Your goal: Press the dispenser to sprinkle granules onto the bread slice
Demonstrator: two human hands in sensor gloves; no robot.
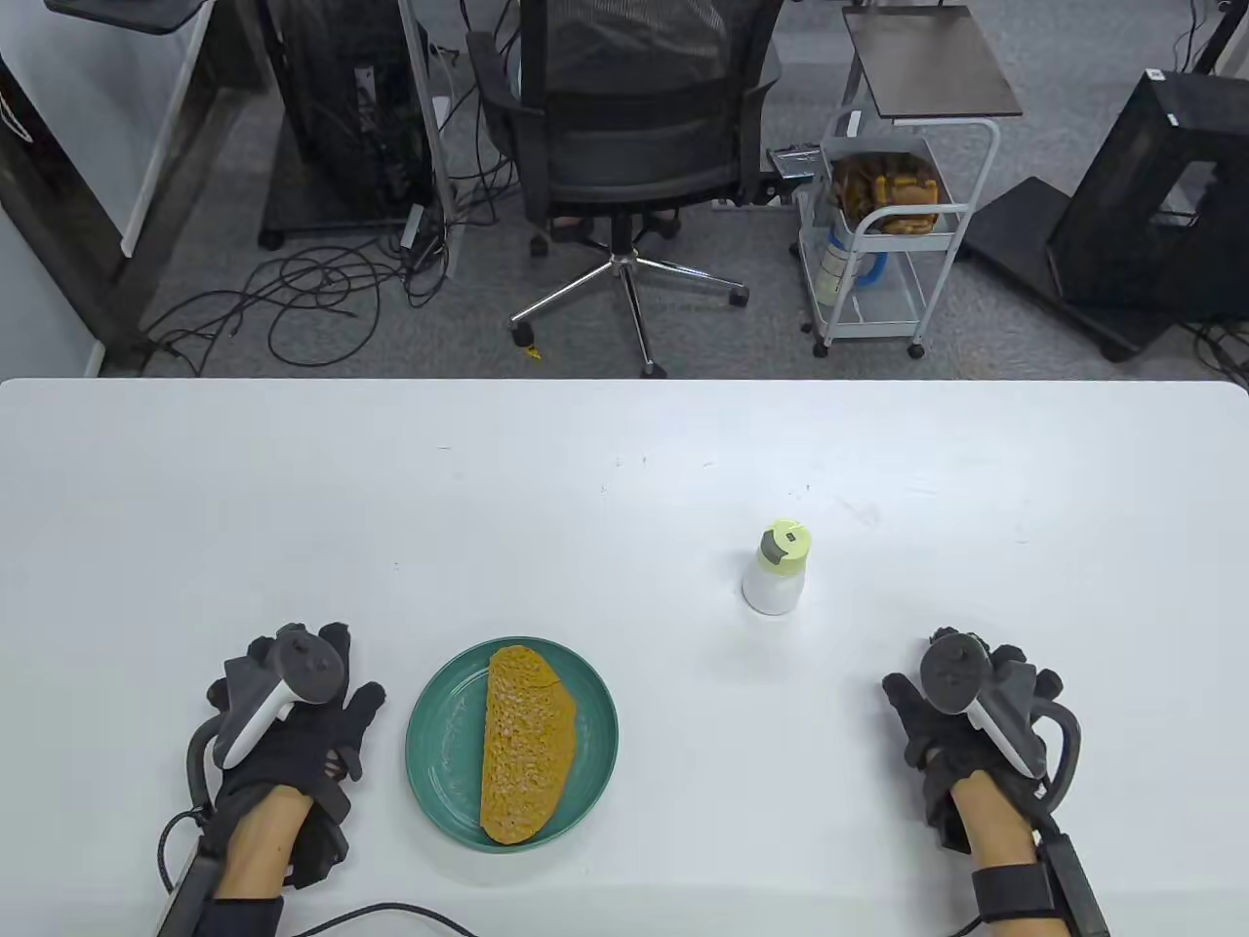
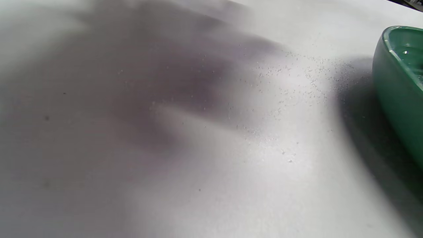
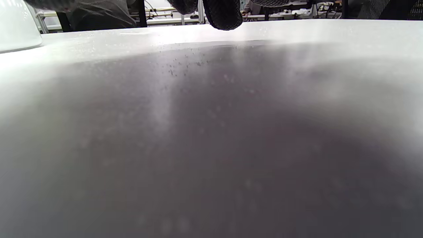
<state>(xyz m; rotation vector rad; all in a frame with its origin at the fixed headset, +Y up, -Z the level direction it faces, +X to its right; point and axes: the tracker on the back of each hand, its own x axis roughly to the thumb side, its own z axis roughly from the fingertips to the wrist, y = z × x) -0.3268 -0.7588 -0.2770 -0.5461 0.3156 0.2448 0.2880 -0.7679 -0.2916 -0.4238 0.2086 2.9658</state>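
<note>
Both hands, left (image 1: 293, 722) and right (image 1: 966, 712), rest empty on the table (image 1: 624, 459); the dispenser (image 1: 775, 571) stands upright, the bread (image 1: 527, 747) lies lengthwise away on the plate (image 1: 439, 752), and loose granules (image 2: 284, 86) lie beside it.

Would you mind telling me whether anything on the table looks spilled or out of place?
Yes: fine loose granules lie scattered on the bare table just left of the green plate, not on the bread slice. The dispenser stands upright and untouched.

Bare table (image 1: 878, 625) lies between right hand (image 1: 961, 717) and dispenser (image 1: 777, 569); plate (image 1: 441, 742) well apart.
</note>
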